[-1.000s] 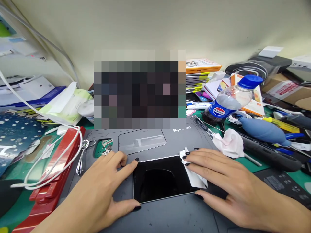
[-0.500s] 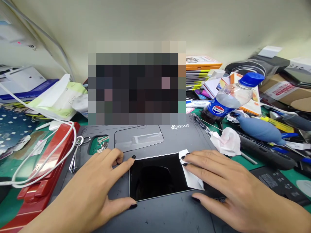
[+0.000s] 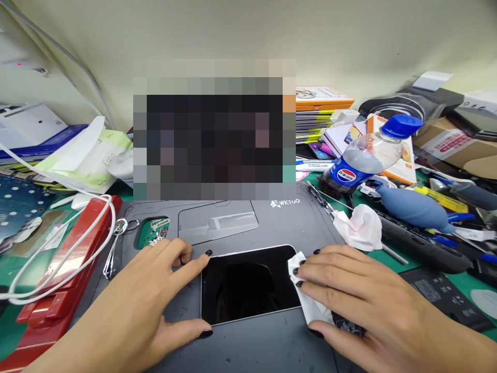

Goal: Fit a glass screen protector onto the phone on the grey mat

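Observation:
A smartphone lies flat, its dark glossy screen up, on a grey work mat. At its left end, my left hand grips it, thumb at the lower corner and index finger at the upper one; the other fingers are curled. My right hand presses a white tissue against the phone's right end with its fingertips, while the thumb touches the tissue's lower edge. The tissue covers that end of the phone. Just beyond the phone, a clear rectangular sheet rests on the mat.
Left stands a long red tool with a white cable looped over it. Small metal parts sit in a mat cut-out. Right are a cola bottle, a crumpled tissue and a blue air blower. A pixelated block hides the back.
My right hand has slid slightly down and right with the tissue, uncovering the phone's upper right corner. Its thumb now meets the tissue. My left hand keeps its hold; the view has shifted slightly.

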`<action>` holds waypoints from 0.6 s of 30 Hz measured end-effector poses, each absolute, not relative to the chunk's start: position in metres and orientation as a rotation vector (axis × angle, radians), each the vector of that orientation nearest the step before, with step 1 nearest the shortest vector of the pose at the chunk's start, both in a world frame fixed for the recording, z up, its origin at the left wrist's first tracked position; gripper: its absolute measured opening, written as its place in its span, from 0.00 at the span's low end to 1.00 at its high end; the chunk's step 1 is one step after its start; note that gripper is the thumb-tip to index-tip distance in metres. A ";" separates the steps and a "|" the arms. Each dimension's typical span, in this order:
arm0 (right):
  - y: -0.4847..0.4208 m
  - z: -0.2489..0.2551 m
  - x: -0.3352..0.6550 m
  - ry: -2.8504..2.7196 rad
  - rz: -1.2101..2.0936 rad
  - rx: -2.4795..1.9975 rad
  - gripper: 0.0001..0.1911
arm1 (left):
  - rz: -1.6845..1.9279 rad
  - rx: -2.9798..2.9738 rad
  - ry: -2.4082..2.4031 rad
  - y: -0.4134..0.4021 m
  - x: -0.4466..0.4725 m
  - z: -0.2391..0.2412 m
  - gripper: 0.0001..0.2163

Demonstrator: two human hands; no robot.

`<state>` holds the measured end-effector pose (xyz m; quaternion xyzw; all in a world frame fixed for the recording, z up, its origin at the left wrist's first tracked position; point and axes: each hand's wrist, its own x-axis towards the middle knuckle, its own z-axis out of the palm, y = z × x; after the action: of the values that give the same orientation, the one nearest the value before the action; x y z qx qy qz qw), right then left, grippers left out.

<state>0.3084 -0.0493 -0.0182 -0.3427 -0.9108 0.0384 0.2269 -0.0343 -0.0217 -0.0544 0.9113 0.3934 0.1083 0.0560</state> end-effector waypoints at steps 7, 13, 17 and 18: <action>-0.048 -0.029 0.309 -2.523 -0.019 -1.022 0.13 | 0.374 2.766 1.196 -0.022 -0.032 -0.051 0.29; -0.046 -0.035 0.315 -2.584 -0.045 -1.063 0.18 | 0.356 2.760 1.204 -0.022 -0.030 -0.048 0.28; -0.046 -0.034 0.319 -2.607 -0.057 -1.072 0.18 | 0.367 2.790 1.199 -0.022 -0.028 -0.047 0.30; -0.047 -0.034 0.319 -2.607 -0.062 -1.075 0.18 | 0.369 2.801 1.196 -0.023 -0.028 -0.047 0.30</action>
<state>0.3191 -0.0467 -0.0343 -0.3761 -0.9125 -0.0218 0.1597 -0.0276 -0.0225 -0.0469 0.9124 0.3895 0.1203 0.0369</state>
